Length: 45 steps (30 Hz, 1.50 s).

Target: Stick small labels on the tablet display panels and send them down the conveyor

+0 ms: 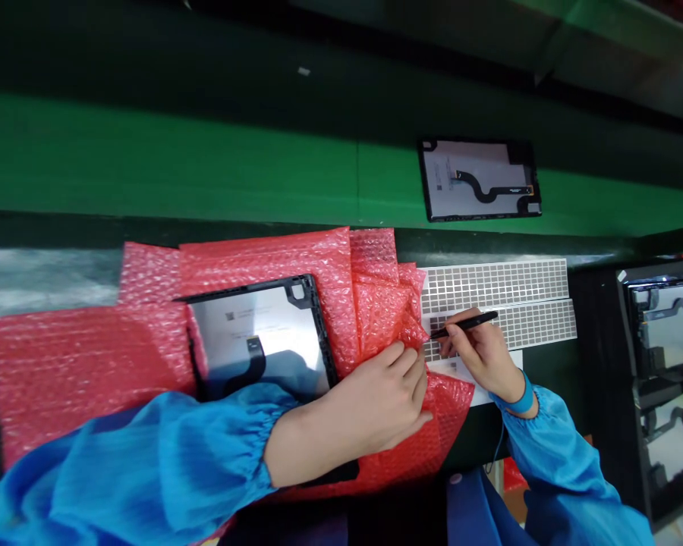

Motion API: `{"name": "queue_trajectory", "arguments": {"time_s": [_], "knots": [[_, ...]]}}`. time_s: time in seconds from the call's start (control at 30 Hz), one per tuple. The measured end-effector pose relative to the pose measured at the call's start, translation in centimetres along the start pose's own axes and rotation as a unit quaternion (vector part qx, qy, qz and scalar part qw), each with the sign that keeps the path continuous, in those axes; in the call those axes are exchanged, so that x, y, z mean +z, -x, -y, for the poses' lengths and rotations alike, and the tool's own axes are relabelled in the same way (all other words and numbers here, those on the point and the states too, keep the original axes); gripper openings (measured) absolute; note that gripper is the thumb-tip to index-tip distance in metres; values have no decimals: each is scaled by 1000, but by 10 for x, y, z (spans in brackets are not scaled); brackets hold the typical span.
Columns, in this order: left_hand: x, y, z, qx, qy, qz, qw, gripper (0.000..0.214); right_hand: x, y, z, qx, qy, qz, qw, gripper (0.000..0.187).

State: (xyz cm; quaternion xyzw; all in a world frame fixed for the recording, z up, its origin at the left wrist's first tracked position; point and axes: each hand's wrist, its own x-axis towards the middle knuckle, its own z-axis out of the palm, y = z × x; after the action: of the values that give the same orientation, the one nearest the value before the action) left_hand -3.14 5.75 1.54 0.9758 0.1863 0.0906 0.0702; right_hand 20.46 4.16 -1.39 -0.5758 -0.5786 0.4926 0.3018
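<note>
My right hand [486, 355] is closed around a slim black pointed tool [471, 321], shaped like a pen or tweezers. Its tip points left, at the near edge of white sheets covered in small grey rectangles [498, 282]. Beside that tip, my left hand [390, 394] rests over red bubble wrap [284, 254], its fingers curled and their tips hidden, so what they may hold cannot be made out. Under my left forearm lies a display panel [270, 322] with a black frame, silvery back and dark flex cable, partly covered by the sleeve.
On the green shelf behind lies another display panel [481, 178] with an S-shaped black cable. At the right edge stands a black tray [631, 394] with more panels in it. A blue band [517, 396] circles my right wrist, and a thin cord hangs from it.
</note>
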Motion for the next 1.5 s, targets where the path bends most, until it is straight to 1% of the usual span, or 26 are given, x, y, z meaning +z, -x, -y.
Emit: {"name": "queue_trajectory", "arguments": {"time_s": [0.1, 0.23, 0.3, 0.37, 0.43, 0.5, 0.57, 0.63, 0.7, 0.73, 0.8, 0.87, 0.93, 1.0, 1.1, 1.2, 1.33, 1.5], "knots": [[2, -1, 1, 6, 0, -3, 1000, 50, 2, -2, -1, 19, -28, 0, 999, 19], [3, -4, 5, 22, 4, -23, 999, 56, 2, -6, -3, 46, -152, -18, 987, 24], [-1, -3, 6, 34, 12, -61, 998, 58, -1, -9, -4, 43, -202, -38, 978, 27], [-12, 2, 5, 44, 17, -124, 991, 55, -6, -11, -2, 28, -234, -64, 970, 29], [-28, 14, -1, 41, 25, -187, 981, 48, -11, -12, 4, 10, -246, -85, 965, 30], [-44, 32, -10, 11, 34, -216, 976, 39, -14, -13, 15, -11, -238, -99, 966, 29], [-56, 53, -20, -37, 27, -204, 978, 30, -12, -14, 30, -36, -226, -107, 968, 27], [-58, 73, -27, -91, -7, -168, 982, 24, -2, -14, 49, -54, -221, -105, 968, 24], [-50, 87, -30, -151, -43, -124, 980, 24, 16, -16, 69, -57, -219, -80, 971, 21], [-43, 92, -31, -184, -56, -106, 976, 28, 26, -18, 77, -56, -217, -61, 973, 21], [-28, 97, -31, -237, -65, -87, 965, 40, 48, -24, 88, -52, -208, -23, 976, 22], [-16, 96, -31, -261, -59, -82, 960, 48, 67, -32, 90, -46, -197, 7, 979, 24], [-9, 94, -31, -268, -47, -76, 959, 50, 79, -41, 86, -37, -186, 24, 982, 27], [-8, 93, -31, -275, -36, -63, 959, 51, 85, -48, 79, -24, -178, 34, 983, 30], [-14, 92, -28, -278, -30, -59, 958, 60, 85, -53, 72, -7, -178, 42, 983, 33], [-18, 92, -23, -274, -25, -60, 960, 68, 85, -54, 72, -4, -180, 54, 982, 33], [-18, 92, -18, -263, -16, -55, 963, 69, 86, -53, 74, -11, -178, 60, 982, 31], [-17, 92, -20, -263, -14, -59, 963, 69, 87, -53, 71, 5, -163, 51, 985, 30]]}}
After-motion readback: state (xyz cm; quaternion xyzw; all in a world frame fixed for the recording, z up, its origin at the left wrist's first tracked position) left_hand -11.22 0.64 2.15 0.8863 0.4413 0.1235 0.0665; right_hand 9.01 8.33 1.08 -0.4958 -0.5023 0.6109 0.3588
